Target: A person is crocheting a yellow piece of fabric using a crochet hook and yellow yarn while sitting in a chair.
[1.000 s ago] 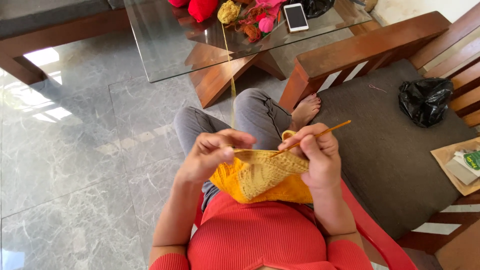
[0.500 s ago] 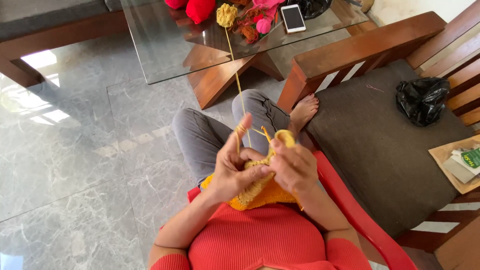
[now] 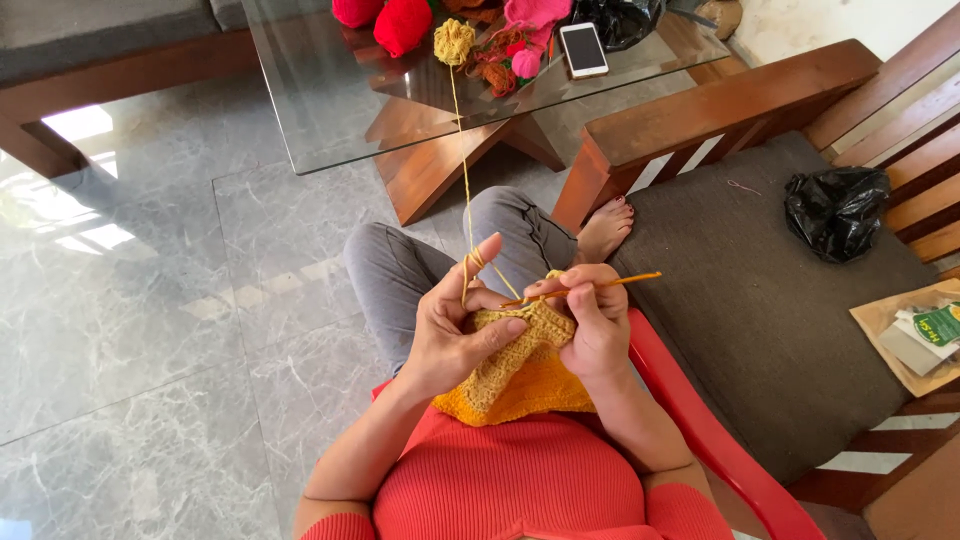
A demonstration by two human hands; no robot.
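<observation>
The yellow crochet piece [image 3: 515,365] sits right in the lap, against the red top, and both hands are on its upper edge. The left hand [image 3: 452,335] has thumb and middle finger pressed together on the top row of stitches, the index finger raised straight up with the yellow yarn strand [image 3: 463,170] looped over it. That strand runs taut, up and away to the small yellow yarn ball [image 3: 453,41] on the glass coffee table [image 3: 300,110]. The right hand [image 3: 592,320] has its fingers curled and pinching the orange crochet hook [image 3: 585,288], which lies nearly level; its tip end is buried at the fabric's top edge between the two hands, its tail poking out to the right past the knuckles. On the table, red and pink yarn balls [image 3: 400,20] crowd beside a white phone [image 3: 583,48] lying flat. On the brown sofa cushion [image 3: 760,300] to the right sits a crumpled black plastic bag [image 3: 835,208], what is inside I cannot tell, and near the edge a brown paper packet [image 3: 905,335] with a small green-and-white pack lying on it. Compared with half a second ago, the hands have parted a little, the hook now shows clear across the right hand, and the left index finger stands higher with the strand lifted on it.
</observation>
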